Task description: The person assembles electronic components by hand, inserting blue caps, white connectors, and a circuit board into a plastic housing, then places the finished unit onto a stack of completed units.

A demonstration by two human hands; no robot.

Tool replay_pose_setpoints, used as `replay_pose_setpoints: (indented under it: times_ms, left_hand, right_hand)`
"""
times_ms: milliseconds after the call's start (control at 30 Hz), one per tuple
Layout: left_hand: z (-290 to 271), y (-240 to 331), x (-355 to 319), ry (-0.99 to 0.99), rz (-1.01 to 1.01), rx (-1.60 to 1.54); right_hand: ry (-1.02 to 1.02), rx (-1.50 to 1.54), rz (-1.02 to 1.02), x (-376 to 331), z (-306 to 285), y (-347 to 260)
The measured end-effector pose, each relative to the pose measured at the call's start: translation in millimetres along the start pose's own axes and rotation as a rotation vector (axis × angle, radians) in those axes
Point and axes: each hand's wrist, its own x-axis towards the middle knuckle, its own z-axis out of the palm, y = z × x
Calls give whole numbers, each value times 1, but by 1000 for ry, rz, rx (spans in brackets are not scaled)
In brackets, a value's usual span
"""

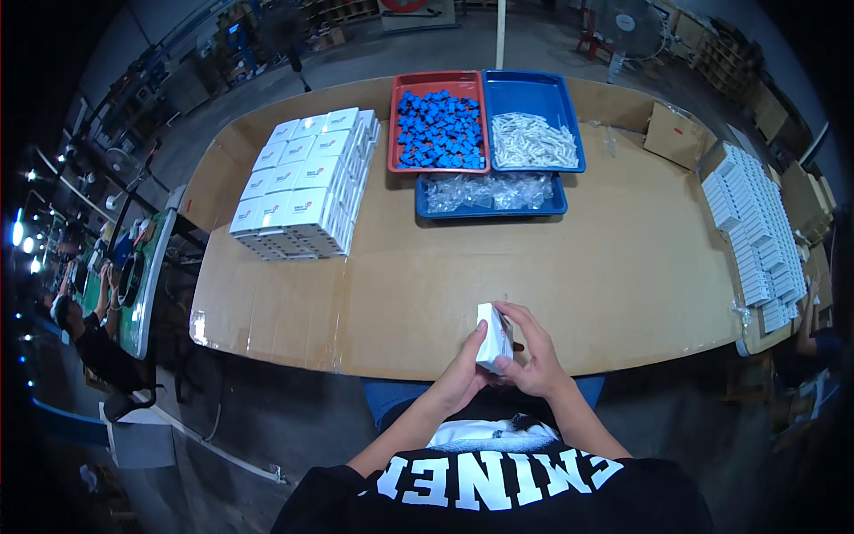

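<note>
Close to the table's near edge, a small white box [488, 336] stands tilted between my two hands. My left hand [464, 368] grips its left side, thumb lying along the face. From the right, my right hand [534, 356] closes on the same box, with its fingers over the top and the thumb at the lower part. The far side of the box is hidden by my right fingers. Beyond the hands lies the brown cardboard-covered tabletop [427, 294].
Stacked white boxes [294, 178] stand at left. At the back are a red tray [392, 133] of blue pieces, a blue tray [534, 84] of white tubes and a blue tray [489, 214] of clear plastic bags. Small white boxes [756, 231] are stacked right. Someone [93, 329] works far left.
</note>
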Motion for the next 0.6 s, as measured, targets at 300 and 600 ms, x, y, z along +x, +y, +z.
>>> replay_pose_setpoints:
  times_ms: [300, 600]
  left_hand:
    - [4, -13, -2, 139, 74, -41]
    - [13, -15, -7, 230, 124, -113]
  right_hand:
    - [35, -24, -140, -13, 27, 35]
    - [77, -28, -256, -12, 40, 43]
